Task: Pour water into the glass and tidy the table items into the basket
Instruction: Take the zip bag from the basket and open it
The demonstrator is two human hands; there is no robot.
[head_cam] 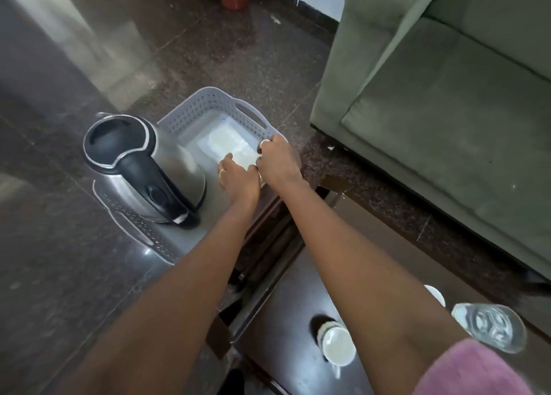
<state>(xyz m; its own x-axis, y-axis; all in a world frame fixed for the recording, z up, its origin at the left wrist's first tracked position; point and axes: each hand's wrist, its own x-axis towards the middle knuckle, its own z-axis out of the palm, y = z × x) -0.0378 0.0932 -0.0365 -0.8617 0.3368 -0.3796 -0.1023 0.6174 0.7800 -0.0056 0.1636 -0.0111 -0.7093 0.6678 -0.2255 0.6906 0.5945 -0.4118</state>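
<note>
Both hands are down in the basket (208, 99), which sits on the floor (208, 37) off the far end of the worktop (298, 293). The white packet (229, 144) lies flat in the basket's far right corner. The right hand (277, 160) is curled over the packet's right end, tight against the basket wall. The left hand (238, 178) has its fingertips on the near edge, but whether it pinches or only presses, I can't tell.

Now the dangers. The kettle (140, 168) stands tall in the basket just beside the left wrist. A careless pull back on that side could clip its handle, rock it, and spill whatever is inside.

The bigger worry is on the worktop. The glass (489, 326) looks to hold water and sits near the right edge, right by the pink sleeve (477, 371). If that arm swings outward as it draws back, the glass goes over.

One cup (337, 345) stands between the forearms, and a second cup (436, 294) is half hidden behind the right arm. Neither is in the basket yet, and both could be knocked on the way back.
</note>
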